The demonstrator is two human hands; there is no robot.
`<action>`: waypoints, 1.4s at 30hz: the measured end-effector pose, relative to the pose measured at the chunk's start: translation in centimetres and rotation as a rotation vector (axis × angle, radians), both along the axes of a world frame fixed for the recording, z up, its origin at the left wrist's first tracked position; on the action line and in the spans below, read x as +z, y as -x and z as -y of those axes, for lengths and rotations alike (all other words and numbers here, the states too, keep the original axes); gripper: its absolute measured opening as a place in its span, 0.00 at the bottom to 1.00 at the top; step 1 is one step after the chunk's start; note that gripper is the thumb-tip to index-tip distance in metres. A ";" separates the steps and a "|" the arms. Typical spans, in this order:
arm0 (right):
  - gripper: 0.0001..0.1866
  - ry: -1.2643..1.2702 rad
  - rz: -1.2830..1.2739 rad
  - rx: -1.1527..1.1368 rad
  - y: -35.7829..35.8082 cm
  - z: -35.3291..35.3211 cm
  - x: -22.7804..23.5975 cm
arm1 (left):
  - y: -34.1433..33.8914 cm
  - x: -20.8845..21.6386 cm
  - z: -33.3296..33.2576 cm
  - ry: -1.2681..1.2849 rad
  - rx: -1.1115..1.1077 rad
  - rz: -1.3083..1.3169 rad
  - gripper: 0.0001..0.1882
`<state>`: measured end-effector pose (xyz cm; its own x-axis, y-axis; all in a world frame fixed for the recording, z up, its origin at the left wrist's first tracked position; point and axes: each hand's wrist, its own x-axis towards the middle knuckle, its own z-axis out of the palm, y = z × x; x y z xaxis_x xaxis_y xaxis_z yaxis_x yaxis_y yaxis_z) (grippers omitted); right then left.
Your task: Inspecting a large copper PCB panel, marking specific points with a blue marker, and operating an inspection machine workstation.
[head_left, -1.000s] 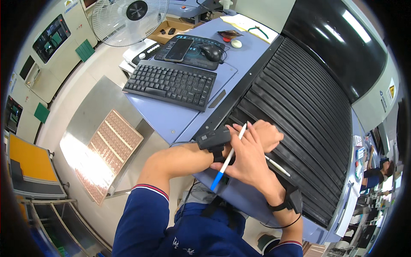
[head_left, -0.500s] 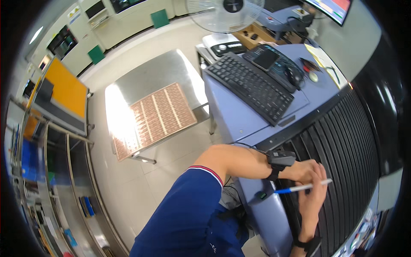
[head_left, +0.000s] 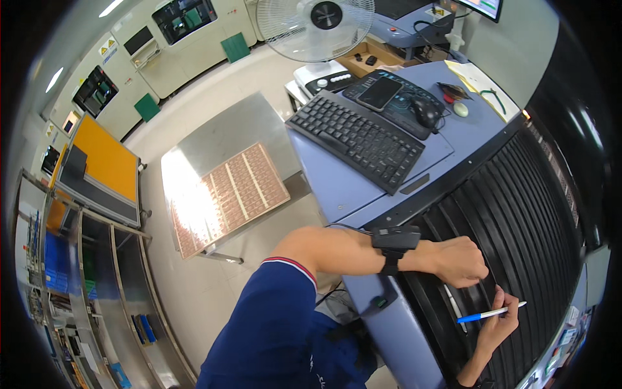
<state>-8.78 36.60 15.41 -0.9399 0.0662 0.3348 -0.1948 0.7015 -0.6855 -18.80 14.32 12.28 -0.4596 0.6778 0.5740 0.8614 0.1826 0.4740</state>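
**Steady the pen over the ribbed cover**

While my left hand rests curled and empty on the black ribbed cover, my right hand at its five o'clock pinches the blue pen; I'd brace both wrists first.

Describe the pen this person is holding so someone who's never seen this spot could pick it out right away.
Start at the wide black ribbed surface that slopes along the right of the blue-grey desk. Near its lower end the left hand rests on the ribs, and just below it the right hand grips the pen. Unlike the plain pale stick lying on the ribs beside it, it has a white barrel with a blue end.
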 end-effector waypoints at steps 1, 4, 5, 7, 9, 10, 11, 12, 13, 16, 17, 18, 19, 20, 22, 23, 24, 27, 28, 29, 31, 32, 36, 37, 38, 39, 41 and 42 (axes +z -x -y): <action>0.16 -0.003 -0.029 -0.033 -0.1 -0.6 0.1 | 0.4 -0.1 0.2 -0.007 0.038 -0.030 0.10; 0.15 -0.025 -0.065 -0.112 0.2 -2.7 0.6 | 2.3 0.7 1.2 0.038 0.166 -0.051 0.11; 0.15 -0.038 -0.092 -0.137 0.3 -3.7 0.9 | 3.2 0.9 1.4 0.026 0.220 -0.076 0.12; 0.15 -0.078 -0.139 -0.213 0.6 -6.2 0.8 | 4.6 1.4 2.7 -0.014 0.311 -0.087 0.12; 0.15 -0.123 -0.177 -0.261 0.8 -7.1 1.0 | 5.8 1.6 3.9 -0.053 0.377 -0.090 0.12; 0.15 -0.169 -0.216 -0.287 0.9 -7.1 1.2 | 6.1 1.7 4.4 -0.068 0.404 -0.102 0.11; 0.15 -0.155 -0.146 -0.313 0.8 -7.1 1.6 | 6.2 2.1 4.8 -0.074 0.438 -0.102 0.12; 0.15 -0.157 -0.121 -0.340 0.8 -7.2 1.7 | 6.0 2.8 5.0 -0.083 0.468 -0.103 0.12; 0.15 -0.128 -0.124 -0.349 0.9 -7.5 1.5 | 5.7 3.5 5.0 -0.079 0.504 -0.034 0.13; 0.16 -0.134 -0.179 -0.334 1.2 -8.3 0.6 | 5.1 4.0 4.9 0.016 0.601 0.056 0.17; 0.16 -0.140 -0.155 -0.339 1.0 -8.1 0.7 | 5.0 3.7 4.8 0.014 0.592 0.051 0.17; 0.16 -0.146 -0.131 -0.342 0.9 -7.8 0.9 | 4.9 3.4 4.7 0.073 0.642 -0.033 0.23; 0.16 -0.204 -0.154 -0.310 0.9 -7.9 0.6 | 4.7 3.0 4.7 0.131 0.693 -0.117 0.29; 0.16 -0.103 0.008 -0.298 0.6 -7.5 1.1 | 4.5 2.6 4.9 0.244 0.691 -0.069 0.33; 0.15 -0.114 -0.023 -0.276 0.6 -8.2 -0.4 | 4.2 1.4 4.5 0.286 0.646 -0.114 0.32; 0.16 0.000 0.115 -0.241 0.2 -6.9 0.8 | 4.0 1.1 4.4 0.333 0.615 -0.045 0.33; 0.16 -0.001 0.111 -0.251 0.3 -6.7 1.0 | 3.6 0.8 4.2 0.329 0.606 -0.050 0.33; 0.21 -0.204 0.294 -0.107 0.6 -5.7 1.8 | 3.3 0.6 3.8 0.407 0.533 -0.020 0.32; 0.21 -0.202 0.288 -0.136 0.5 -5.9 1.3 | 3.5 0.3 3.5 0.401 0.508 -0.034 0.32; 0.24 -0.280 0.191 -0.131 0.6 -6.1 0.2 | 3.4 -0.1 3.1 0.372 0.527 -0.012 0.31; 0.32 -0.275 0.160 -0.100 0.7 -6.3 0.1 | 3.2 0.3 2.9 0.380 0.532 -0.067 0.29; 0.32 -0.264 0.152 -0.119 0.7 -5.7 0.6 | 3.2 0.7 3.4 0.385 0.516 -0.084 0.29; 0.40 -0.270 0.215 -0.093 0.1 -5.0 2.3 | 4.6 3.2 3.8 -0.181 0.462 0.218 0.18; 0.38 -0.309 0.127 -0.096 0.2 -5.3 1.6 | 5.3 3.8 4.5 -0.396 0.343 0.402 0.20; 0.35 -0.347 0.046 -0.099 0.5 -5.8 0.2 | 5.4 4.8 5.0 -0.602 0.217 0.593 0.22; 0.29 -0.478 -0.259 -0.144 0.8 -5.8 -0.9 | 5.0 5.9 4.8 -0.593 0.195 0.582 0.22; 0.25 -0.448 -0.230 -0.258 0.9 -6.2 -0.8 | 3.6 7.9 4.8 -1.136 -0.013 0.820 0.31; 0.21 -0.424 -0.185 -0.351 0.8 -6.0 -0.1 | 2.7 8.2 4.6 -1.131 -0.020 0.819 0.31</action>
